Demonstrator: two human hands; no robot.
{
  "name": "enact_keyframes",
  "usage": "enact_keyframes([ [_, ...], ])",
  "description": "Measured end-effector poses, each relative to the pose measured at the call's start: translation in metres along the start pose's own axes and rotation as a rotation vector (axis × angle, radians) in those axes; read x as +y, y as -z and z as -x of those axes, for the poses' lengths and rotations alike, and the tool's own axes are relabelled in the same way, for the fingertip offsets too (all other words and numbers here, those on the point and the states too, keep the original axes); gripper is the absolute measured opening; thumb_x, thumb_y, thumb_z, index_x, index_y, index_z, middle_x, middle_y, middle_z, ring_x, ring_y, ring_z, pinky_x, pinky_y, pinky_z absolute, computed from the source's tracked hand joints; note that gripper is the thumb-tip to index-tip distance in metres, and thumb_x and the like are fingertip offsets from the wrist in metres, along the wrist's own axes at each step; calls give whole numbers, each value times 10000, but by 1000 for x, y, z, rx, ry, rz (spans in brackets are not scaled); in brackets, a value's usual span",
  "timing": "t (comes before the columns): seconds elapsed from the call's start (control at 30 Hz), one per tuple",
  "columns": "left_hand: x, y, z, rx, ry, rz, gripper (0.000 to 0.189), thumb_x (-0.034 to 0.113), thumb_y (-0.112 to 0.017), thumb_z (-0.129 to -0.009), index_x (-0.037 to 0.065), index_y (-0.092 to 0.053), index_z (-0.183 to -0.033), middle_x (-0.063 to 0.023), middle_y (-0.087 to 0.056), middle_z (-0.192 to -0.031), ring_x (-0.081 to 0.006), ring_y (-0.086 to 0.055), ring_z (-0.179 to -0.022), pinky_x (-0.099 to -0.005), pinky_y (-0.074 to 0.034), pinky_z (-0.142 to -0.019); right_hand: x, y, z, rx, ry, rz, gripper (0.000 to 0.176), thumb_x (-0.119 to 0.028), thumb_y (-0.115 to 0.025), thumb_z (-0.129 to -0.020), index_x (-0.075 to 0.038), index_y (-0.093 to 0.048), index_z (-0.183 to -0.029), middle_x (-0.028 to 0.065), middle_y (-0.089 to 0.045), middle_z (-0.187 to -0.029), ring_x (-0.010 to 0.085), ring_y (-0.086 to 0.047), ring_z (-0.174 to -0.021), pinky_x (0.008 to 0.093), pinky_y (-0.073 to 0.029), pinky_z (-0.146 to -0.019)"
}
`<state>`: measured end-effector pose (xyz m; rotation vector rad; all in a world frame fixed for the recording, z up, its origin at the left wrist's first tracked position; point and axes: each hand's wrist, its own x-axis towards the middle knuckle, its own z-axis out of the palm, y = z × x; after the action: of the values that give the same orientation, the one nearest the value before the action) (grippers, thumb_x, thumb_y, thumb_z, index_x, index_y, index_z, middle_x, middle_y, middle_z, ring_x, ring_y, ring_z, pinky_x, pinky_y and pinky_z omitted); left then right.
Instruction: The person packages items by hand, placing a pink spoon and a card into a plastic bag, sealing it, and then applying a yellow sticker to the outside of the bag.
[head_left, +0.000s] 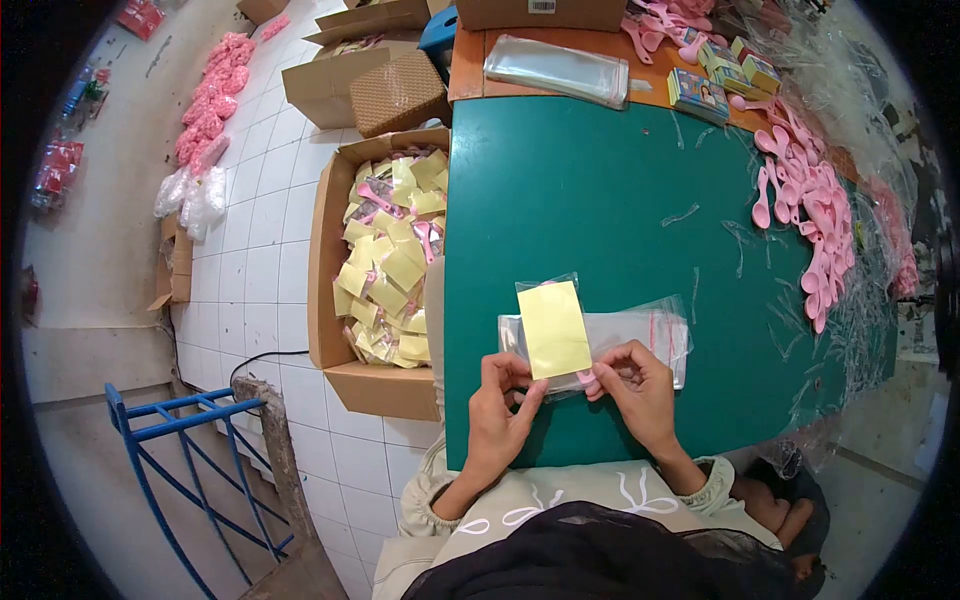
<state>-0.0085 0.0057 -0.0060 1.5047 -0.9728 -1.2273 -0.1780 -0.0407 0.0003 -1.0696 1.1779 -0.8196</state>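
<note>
2 bare hands at work over a green tabletop (580,200), close to its near edge. Between them: a yellow-card packet (555,330), a plain yellow face turned up, clear plastic showing past its top edge, bits of pink peeping out at top and lower right. It sits tilted slightly, above a stack of clear bags (640,335) lying flat on the green.

Left hand (503,405): thumb and fingers closed in a pinch on the packet's lower left corner. Right hand (632,390): fingertips drawn together at the lower right corner, by the pink bit; the exact hold there is hard to make out from where I stand.

Right side of the table: a long heap of pink spoons (825,220), with thin plastic scraps (740,245) scattered near it. Far end, on an orange surface (645,95): 1 flat bundle of clear sleeves (555,72) and several small boxes (697,95) beside more pink pieces.

Left of the table, on white floor tiles (265,200): 1 open carton (328,250) heaped with yellow-and-pink packets (395,255). Nearer, a blue metal frame (190,425) stands at lower left.
</note>
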Motion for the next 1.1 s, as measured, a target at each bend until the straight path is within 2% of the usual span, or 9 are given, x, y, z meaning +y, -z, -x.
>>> enact_keyframes([
  [0.3,15,2,4,-20,-81,-152,289,12,-603,-830,33,-564,-1116,-68,-569,-960,-102,-538,-777,-214,-442,-551,-11,12,-2,-142,-15,124,215,-16,-552,-874,35,-565,-1082,80,-603,-817,121,-629,-672,237,-522,-576],
  [0.4,28,17,6,11,-114,-168,368,7,-605,-827,43,-551,-1190,-53,-565,-969,-89,-519,-771,-193,-425,-532,-38,43,-13,-157,131,503,200,-50,-579,-848,13,-606,-1036,94,-612,-823,135,-615,-668,276,-502,-583],
  [0.47,28,50,5,80,-80,-201,385,7,-603,-832,35,-544,-1211,-47,-555,-969,-78,-505,-772,-180,-413,-521,-63,81,-38,41,467,834,207,-69,-592,-813,-21,-630,-1011,110,-625,-841,165,-605,-692,298,-480,-602],
  [0.63,-19,150,-37,389,-160,-325,402,55,-565,-876,4,-479,-1265,-82,-549,-1016,-112,-532,-853,-233,-471,-656,-76,231,-154,464,406,1235,194,-117,-637,-750,4,-582,-892,182,-620,-830,350,-603,-768,412,-456,-681],
  [0.73,-33,179,-41,537,-90,-869,452,72,-572,-874,6,-430,-1299,-145,-542,-1132,-195,-567,-972,-301,-494,-771,-53,276,-190,533,375,1344,240,-115,-673,-685,1,-531,-840,210,-602,-789,396,-588,-774,454,-443,-684],
  [0.83,-11,160,-50,441,-234,-492,481,96,-591,-863,2,-414,-1300,-192,-505,-1222,-282,-555,-1062,-363,-495,-828,-37,290,-205,593,341,1338,342,-112,-685,-646,-8,-511,-922,219,-610,-811,404,-595,-809,448,-452,-707],
  [0.9,16,128,-61,324,-304,-613,413,96,-604,-845,19,-473,-1229,-160,-529,-1194,-279,-573,-1017,-368,-487,-827,-40,290,-206,688,290,1274,406,-146,-703,-645,-23,-507,-979,192,-624,-834,390,-605,-810,420,-466,-723],
  [0.93,37,103,-64,254,-368,-669,358,98,-606,-840,23,-514,-1178,-143,-547,-1167,-276,-581,-997,-360,-487,-815,-46,288,-202,732,206,1253,496,-153,-654,-695,-39,-458,-1136,220,-621,-925,396,-601,-887,415,-461,-774],
  [1.1,44,1,-89,-411,-639,-682,163,163,-641,-815,21,-598,-883,-130,-566,-901,-312,-575,-786,-362,-483,-691,-103,207,-128,636,443,899,316,-130,-527,-895,-30,-468,-1189,136,-581,-978,231,-600,-860,333,-478,-753],
])
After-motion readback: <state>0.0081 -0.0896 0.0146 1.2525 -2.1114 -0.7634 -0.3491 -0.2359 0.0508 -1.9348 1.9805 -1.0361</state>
